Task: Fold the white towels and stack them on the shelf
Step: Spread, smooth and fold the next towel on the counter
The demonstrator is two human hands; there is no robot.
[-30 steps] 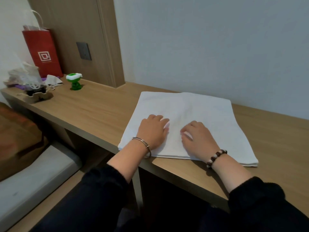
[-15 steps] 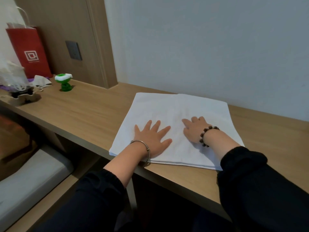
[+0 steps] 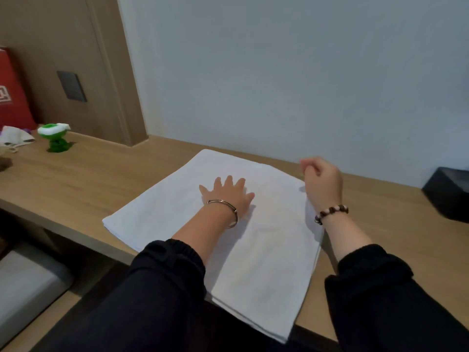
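Observation:
A white towel (image 3: pixel 266 240), folded into a flat square, lies on the wooden shelf (image 3: pixel 96 184), with its near corner hanging over the front edge. My left hand (image 3: pixel 228 195) presses flat on the towel's middle, fingers spread. My right hand (image 3: pixel 322 184) hovers at the towel's far right corner with its fingers curled. Its palm and wrist hide the towel's edge there, so I cannot tell whether it pinches the cloth.
A green and white toy (image 3: pixel 54 138) stands at the left of the shelf near a red paper bag (image 3: pixel 12 97) and a crumpled white cloth (image 3: pixel 15 137). A black box (image 3: pixel 449 194) sits at the right edge. A wall runs close behind the towel.
My right hand left the towel's middle and moved to its far right corner, fingers now curled. My left hand slid forward, staying flat. The view came closer and turned right.

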